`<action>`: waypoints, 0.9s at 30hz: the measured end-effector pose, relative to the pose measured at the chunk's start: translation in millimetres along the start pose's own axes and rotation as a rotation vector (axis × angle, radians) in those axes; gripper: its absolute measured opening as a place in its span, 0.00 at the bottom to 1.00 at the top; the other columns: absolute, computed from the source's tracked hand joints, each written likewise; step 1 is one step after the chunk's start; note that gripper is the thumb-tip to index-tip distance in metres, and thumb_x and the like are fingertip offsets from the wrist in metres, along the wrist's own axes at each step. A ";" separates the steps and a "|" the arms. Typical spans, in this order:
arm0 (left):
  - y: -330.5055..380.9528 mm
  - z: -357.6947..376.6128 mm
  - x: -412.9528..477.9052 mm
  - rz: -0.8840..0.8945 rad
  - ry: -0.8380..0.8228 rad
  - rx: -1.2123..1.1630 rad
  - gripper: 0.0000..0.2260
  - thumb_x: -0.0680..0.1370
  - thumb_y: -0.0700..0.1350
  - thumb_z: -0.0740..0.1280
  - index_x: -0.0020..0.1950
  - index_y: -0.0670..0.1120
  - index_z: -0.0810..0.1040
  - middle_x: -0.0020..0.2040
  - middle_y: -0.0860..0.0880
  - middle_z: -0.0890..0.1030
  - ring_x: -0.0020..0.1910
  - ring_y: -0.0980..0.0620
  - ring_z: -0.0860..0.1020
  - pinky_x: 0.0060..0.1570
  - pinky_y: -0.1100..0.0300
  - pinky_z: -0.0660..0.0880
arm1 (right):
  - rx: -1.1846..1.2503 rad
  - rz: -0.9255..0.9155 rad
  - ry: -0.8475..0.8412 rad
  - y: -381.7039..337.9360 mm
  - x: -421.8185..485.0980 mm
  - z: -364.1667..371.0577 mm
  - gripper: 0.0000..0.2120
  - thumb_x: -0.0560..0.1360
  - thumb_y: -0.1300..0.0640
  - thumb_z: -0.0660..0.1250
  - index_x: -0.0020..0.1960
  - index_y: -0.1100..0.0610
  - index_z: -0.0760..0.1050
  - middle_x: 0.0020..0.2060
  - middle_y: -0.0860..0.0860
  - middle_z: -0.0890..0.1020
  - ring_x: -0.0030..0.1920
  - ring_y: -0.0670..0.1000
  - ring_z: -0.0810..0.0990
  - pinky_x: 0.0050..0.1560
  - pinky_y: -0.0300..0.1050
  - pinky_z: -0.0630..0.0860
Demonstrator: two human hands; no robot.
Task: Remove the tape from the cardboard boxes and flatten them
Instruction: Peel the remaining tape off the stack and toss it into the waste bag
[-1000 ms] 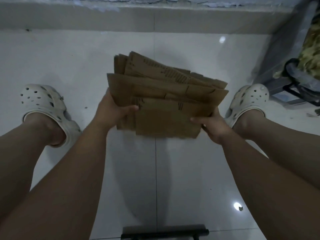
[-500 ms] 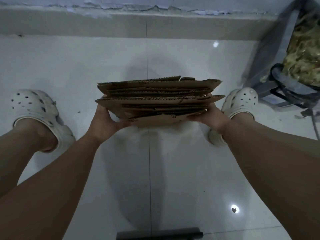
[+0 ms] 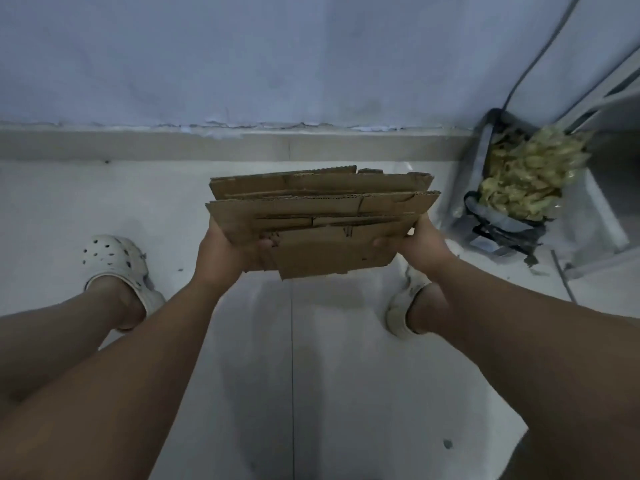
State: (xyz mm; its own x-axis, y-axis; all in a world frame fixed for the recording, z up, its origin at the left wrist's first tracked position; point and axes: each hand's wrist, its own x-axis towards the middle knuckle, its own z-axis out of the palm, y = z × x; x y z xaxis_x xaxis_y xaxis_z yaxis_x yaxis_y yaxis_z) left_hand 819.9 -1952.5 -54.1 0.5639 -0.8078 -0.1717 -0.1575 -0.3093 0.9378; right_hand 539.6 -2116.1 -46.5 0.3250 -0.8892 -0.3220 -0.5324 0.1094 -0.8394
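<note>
text: none legible | flattened cardboard [image 3: 322, 216]: small dark marks, too blurred to read

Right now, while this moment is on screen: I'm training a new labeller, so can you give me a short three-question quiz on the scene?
1. True or false: the stack of flattened brown cardboard boxes lies on the white tiled floor.
2. The left hand and the right hand are: A) both empty; B) each gripping one end of the stack; C) resting on the knees.
3. Fill in: the grey bag of yellowish crumpled scraps stands on the person's ____ side.

Key: 1 false, the stack is held up off the floor; 2 B; 3 right.
</note>
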 end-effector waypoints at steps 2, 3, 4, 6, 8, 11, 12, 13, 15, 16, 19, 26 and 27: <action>24.9 -6.2 -4.9 0.000 0.012 0.002 0.32 0.65 0.49 0.79 0.63 0.57 0.67 0.53 0.62 0.78 0.48 0.68 0.77 0.42 0.70 0.75 | 0.040 0.003 -0.006 -17.0 -10.4 -13.4 0.36 0.64 0.53 0.81 0.65 0.46 0.64 0.52 0.38 0.76 0.57 0.48 0.77 0.57 0.47 0.77; 37.1 -9.5 -6.8 0.005 0.038 0.010 0.31 0.65 0.50 0.79 0.62 0.57 0.67 0.53 0.63 0.78 0.49 0.67 0.77 0.45 0.67 0.74 | 0.069 -0.002 -0.014 -24.9 -14.9 -19.1 0.38 0.64 0.53 0.81 0.66 0.47 0.64 0.53 0.38 0.76 0.58 0.49 0.76 0.60 0.49 0.76; 49.3 -12.8 -8.1 0.012 0.067 0.014 0.30 0.64 0.50 0.79 0.60 0.57 0.68 0.52 0.63 0.78 0.49 0.66 0.76 0.46 0.66 0.73 | 0.093 -0.008 -0.022 -33.9 -19.5 -24.1 0.39 0.64 0.53 0.81 0.68 0.47 0.63 0.54 0.38 0.76 0.59 0.49 0.76 0.62 0.49 0.75; 74.2 -18.8 -9.2 0.017 0.095 -0.001 0.27 0.64 0.52 0.79 0.57 0.58 0.68 0.50 0.63 0.77 0.49 0.65 0.76 0.46 0.63 0.73 | 0.132 -0.015 -0.058 -50.4 -26.5 -33.4 0.42 0.64 0.52 0.81 0.70 0.48 0.61 0.54 0.38 0.75 0.58 0.47 0.76 0.61 0.47 0.75; 98.1 -25.4 -10.4 0.010 0.099 -0.034 0.26 0.64 0.53 0.78 0.55 0.58 0.69 0.50 0.62 0.77 0.50 0.60 0.76 0.49 0.58 0.74 | 0.150 -0.029 -0.110 -67.3 -32.1 -41.2 0.42 0.65 0.50 0.80 0.72 0.50 0.60 0.56 0.39 0.75 0.55 0.42 0.76 0.56 0.42 0.76; 127.7 -34.2 -11.8 -0.067 0.094 -0.047 0.28 0.65 0.56 0.78 0.59 0.52 0.70 0.54 0.55 0.78 0.52 0.52 0.77 0.53 0.53 0.74 | 0.177 0.007 -0.146 -91.2 -38.1 -51.0 0.32 0.68 0.47 0.77 0.66 0.49 0.66 0.53 0.40 0.76 0.48 0.39 0.78 0.40 0.33 0.74; 134.7 -36.6 -14.1 -0.109 0.082 -0.029 0.30 0.65 0.58 0.77 0.61 0.49 0.71 0.56 0.53 0.78 0.53 0.50 0.77 0.55 0.51 0.74 | 0.179 0.036 -0.161 -98.0 -41.3 -52.7 0.23 0.69 0.46 0.76 0.60 0.47 0.70 0.49 0.38 0.77 0.43 0.38 0.80 0.35 0.31 0.74; 141.8 -38.7 -15.3 -0.156 0.070 -0.015 0.31 0.65 0.59 0.76 0.63 0.47 0.72 0.57 0.51 0.79 0.54 0.49 0.78 0.55 0.51 0.74 | 0.168 0.068 -0.173 -104.9 -42.2 -53.2 0.16 0.71 0.45 0.74 0.53 0.44 0.72 0.45 0.37 0.76 0.38 0.38 0.80 0.34 0.31 0.74; 152.8 -40.3 -13.8 -0.247 0.062 -0.017 0.29 0.66 0.59 0.76 0.61 0.45 0.75 0.56 0.48 0.80 0.51 0.47 0.79 0.51 0.53 0.76 | 0.128 0.136 -0.197 -116.6 -41.4 -51.0 0.12 0.71 0.39 0.72 0.47 0.43 0.72 0.43 0.39 0.77 0.41 0.42 0.79 0.48 0.43 0.76; 155.5 -40.6 -10.4 -0.286 0.073 -0.031 0.26 0.67 0.58 0.76 0.57 0.44 0.77 0.54 0.47 0.81 0.47 0.48 0.79 0.46 0.55 0.75 | 0.096 0.176 -0.195 -119.8 -39.5 -49.3 0.15 0.70 0.36 0.71 0.49 0.44 0.74 0.45 0.42 0.78 0.45 0.47 0.79 0.53 0.50 0.74; 153.6 -39.7 10.0 -0.365 0.131 -0.059 0.25 0.66 0.59 0.76 0.54 0.43 0.79 0.49 0.46 0.81 0.43 0.47 0.79 0.41 0.56 0.74 | 0.076 0.238 -0.170 -125.6 -21.3 -37.7 0.28 0.70 0.33 0.68 0.60 0.53 0.75 0.47 0.48 0.81 0.46 0.51 0.79 0.39 0.46 0.75; 97.9 -11.1 85.9 -0.490 0.139 0.050 0.40 0.65 0.69 0.70 0.67 0.41 0.71 0.60 0.43 0.77 0.48 0.43 0.75 0.46 0.52 0.71 | 0.017 0.203 -0.068 -122.1 68.0 -6.8 0.35 0.76 0.37 0.63 0.75 0.57 0.63 0.68 0.57 0.73 0.66 0.61 0.73 0.67 0.60 0.69; 90.1 -6.5 97.7 -0.489 0.126 0.086 0.43 0.65 0.72 0.67 0.68 0.41 0.70 0.61 0.43 0.76 0.49 0.42 0.75 0.48 0.52 0.71 | 0.002 0.196 -0.062 -120.1 83.0 -3.0 0.32 0.77 0.39 0.62 0.74 0.56 0.64 0.68 0.57 0.73 0.65 0.61 0.73 0.67 0.60 0.69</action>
State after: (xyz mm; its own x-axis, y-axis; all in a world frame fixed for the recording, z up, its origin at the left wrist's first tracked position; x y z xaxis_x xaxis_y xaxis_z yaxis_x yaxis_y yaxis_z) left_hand 866.1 -2056.0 15.7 0.6810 -0.4929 -0.5416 0.0860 -0.6806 0.7276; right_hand 628.2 -2204.4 28.9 0.2624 -0.8219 -0.5055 -0.5888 0.2787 -0.7587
